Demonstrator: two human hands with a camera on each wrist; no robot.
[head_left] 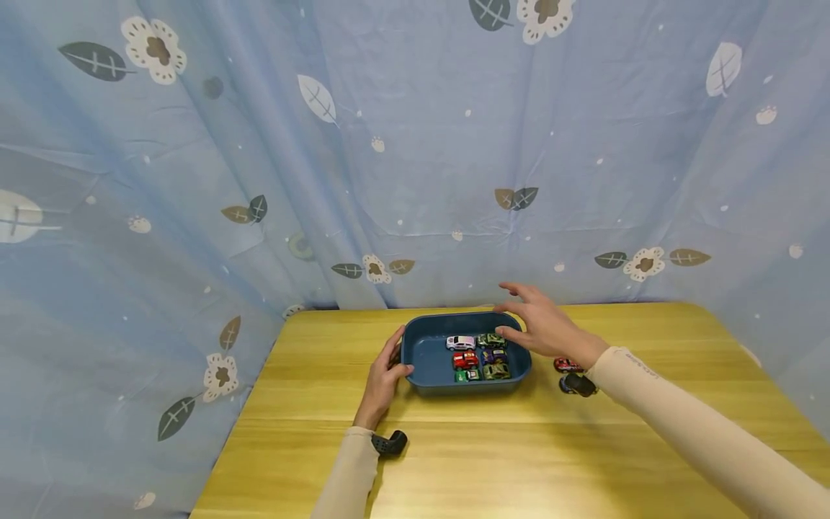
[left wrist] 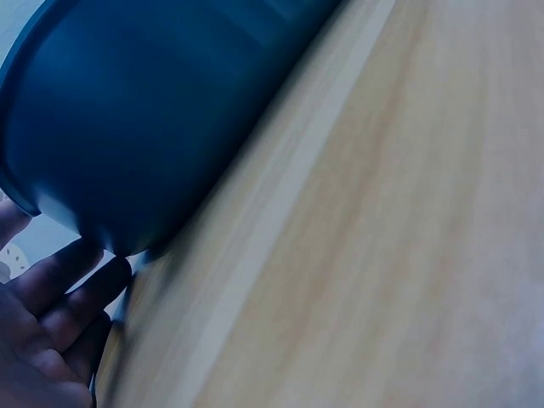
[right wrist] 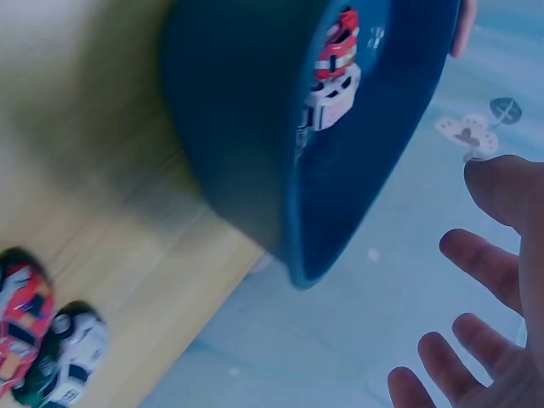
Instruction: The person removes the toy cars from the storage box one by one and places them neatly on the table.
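On the near part of the wooden table (head_left: 454, 461) the two sleeved forearms reached forward. The left hand (head_left: 384, 378) gripped the left end of the blue tray (head_left: 428, 360), thumb hooked over its rim and fingers (left wrist: 59, 280) lying along the outer wall. The tray sat near the middle of the table and held six toy cars in two rows, among them a red car (head_left: 465, 359) and a white car (head_left: 460, 342). Just right of the tray, on the bare wood, a small red car (head_left: 567, 365) lay beside the right wrist. The right hand (head_left: 541, 324) hovered over the tray's far right corner with fingers (right wrist: 476, 259) spread and relaxed, holding nothing. Behind the table hung a blue curtain (head_left: 415, 144) printed with leaves and flowers
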